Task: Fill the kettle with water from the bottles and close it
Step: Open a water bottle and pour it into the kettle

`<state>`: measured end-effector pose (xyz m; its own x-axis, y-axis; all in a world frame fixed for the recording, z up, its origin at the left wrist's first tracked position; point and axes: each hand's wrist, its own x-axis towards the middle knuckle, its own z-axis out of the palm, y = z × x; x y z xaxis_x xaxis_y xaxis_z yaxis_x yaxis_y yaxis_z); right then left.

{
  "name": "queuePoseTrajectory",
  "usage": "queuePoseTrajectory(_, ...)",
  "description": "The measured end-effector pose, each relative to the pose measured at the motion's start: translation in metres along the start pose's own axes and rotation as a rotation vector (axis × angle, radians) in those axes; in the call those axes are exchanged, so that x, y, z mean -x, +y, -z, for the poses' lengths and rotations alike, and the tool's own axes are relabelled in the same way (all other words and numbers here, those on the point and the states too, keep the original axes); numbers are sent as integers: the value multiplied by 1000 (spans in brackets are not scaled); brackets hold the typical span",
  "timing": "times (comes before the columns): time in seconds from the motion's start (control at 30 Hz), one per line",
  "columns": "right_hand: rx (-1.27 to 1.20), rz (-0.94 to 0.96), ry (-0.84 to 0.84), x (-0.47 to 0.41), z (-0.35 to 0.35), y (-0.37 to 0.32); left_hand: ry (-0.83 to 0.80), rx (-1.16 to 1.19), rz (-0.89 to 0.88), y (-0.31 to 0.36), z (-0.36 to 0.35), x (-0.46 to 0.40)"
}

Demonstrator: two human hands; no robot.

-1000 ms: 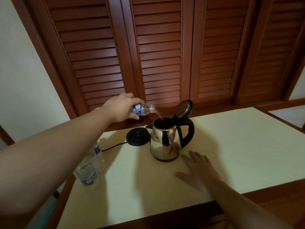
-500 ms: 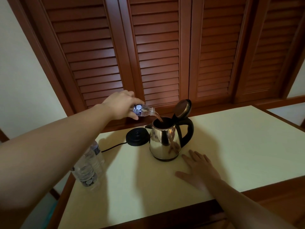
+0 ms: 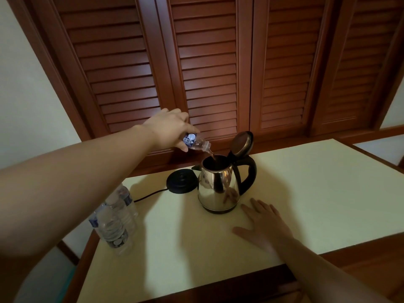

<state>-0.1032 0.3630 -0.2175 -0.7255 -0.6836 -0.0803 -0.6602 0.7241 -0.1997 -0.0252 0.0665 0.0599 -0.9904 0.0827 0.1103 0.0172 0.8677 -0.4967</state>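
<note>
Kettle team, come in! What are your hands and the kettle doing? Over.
Left hand grips tipped bottle, pouring. Right hand flat on table. Kettle lid open. Nothing blocking.

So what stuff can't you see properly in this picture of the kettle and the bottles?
- Water level inside the kettle: head view, its opening is dark and the metal wall hides it.
- How much is left in the tilted bottle: the left hand covers most of it.
- The two standing bottles: the left forearm hides their caps.
- Label print: too small to read.
- Where the base's cord ends: behind the bottles.
</note>
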Motion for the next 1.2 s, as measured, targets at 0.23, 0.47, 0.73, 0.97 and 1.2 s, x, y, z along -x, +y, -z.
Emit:
queuePoseTrajectory(0.23, -1, -6, 0, 0, 1, 0, -29, -94, -61, 4, 15, -11)
queuePoseTrajectory(0.47, -18, -11, 1, 2, 1, 0, 6, -173, -94, 8, 24, -13)
queuePoseTrajectory(0.73, -22, -5, 5, 1, 1, 1, 57, -93, -20, 18, 16, -7)
queuePoseTrajectory(0.97, -47, -10, -6, 3, 4, 0, 48, 441, 319, 35, -27, 11)
queuePoseTrajectory(1.2, -133, -40, 46, 4, 15, -9, 276, 817, 537, 79, -89, 58)
